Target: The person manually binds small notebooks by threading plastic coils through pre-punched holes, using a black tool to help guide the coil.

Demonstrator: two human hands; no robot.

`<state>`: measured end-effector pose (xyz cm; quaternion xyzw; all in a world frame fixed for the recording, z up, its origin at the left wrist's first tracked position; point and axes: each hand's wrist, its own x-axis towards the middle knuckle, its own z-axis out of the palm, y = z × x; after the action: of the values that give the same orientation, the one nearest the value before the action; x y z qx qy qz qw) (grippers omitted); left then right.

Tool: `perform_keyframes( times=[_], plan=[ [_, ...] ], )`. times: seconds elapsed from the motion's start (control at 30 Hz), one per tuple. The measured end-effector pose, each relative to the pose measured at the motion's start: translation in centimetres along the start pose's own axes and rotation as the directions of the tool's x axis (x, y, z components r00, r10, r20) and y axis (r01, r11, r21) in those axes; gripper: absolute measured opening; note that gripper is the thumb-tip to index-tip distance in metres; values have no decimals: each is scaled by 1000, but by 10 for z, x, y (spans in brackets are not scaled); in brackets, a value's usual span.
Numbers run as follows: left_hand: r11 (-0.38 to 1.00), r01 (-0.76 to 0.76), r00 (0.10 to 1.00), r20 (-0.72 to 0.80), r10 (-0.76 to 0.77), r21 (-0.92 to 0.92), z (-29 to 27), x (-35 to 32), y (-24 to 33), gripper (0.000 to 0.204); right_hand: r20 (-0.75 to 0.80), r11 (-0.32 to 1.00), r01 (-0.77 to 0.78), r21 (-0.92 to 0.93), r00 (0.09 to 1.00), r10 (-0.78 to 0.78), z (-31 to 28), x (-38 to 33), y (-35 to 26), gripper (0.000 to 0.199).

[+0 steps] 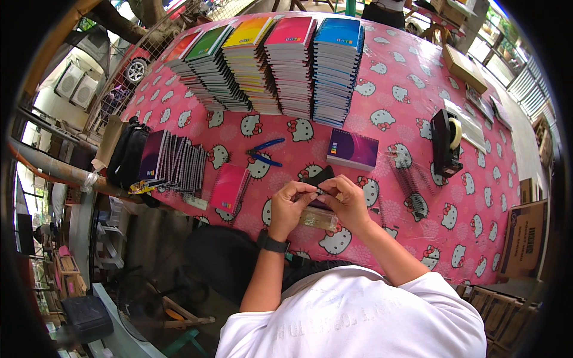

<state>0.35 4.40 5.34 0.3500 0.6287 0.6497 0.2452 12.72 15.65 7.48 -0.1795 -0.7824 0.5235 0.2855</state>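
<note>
My left hand (289, 206) and my right hand (349, 204) meet above the near edge of the table, fingertips pinched together. Something small and dark sits between them, too covered by the fingers to name. Just beyond the fingertips lies a black object (319, 176); below them is a clear, box-like thing (319, 219) with a yellowish tint. A stack of unbound-looking purple notebook pages and covers (352, 149) lies past my right hand. Left of it rest blue-handled pliers (265, 152). A pink spiral notebook (228, 188) lies left of my left hand.
Tall stacks of spiral notebooks, including a blue one (337, 71), stand at the back. Purple spiral notebooks (173, 156) lean together at the left edge beside a black bag (127, 152). Loose binding coils (412, 185) and a black tape dispenser (446, 142) are at right.
</note>
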Motion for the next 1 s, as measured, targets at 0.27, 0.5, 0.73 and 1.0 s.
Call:
perform_keyframes(
  times=[0.27,0.5,0.73,1.0],
  plan=[
    [993,-47,998,-24,50,107,2,-7,9,10,44,989,-58,134,998,53,7,1,4,23],
    [953,-165,982,-49,183,255,8,-4,20,13,27,999,8,42,1000,-9,4,7,-7,12],
    [868,-218,912,-223,344,445,-32,7,34,10,36,984,167,-55,986,-165,8,23,-28,37],
    [67,61,794,-89,602,996,-314,112,145,29,79,982,73,-174,995,-60,-42,26,0,30]
  ],
)
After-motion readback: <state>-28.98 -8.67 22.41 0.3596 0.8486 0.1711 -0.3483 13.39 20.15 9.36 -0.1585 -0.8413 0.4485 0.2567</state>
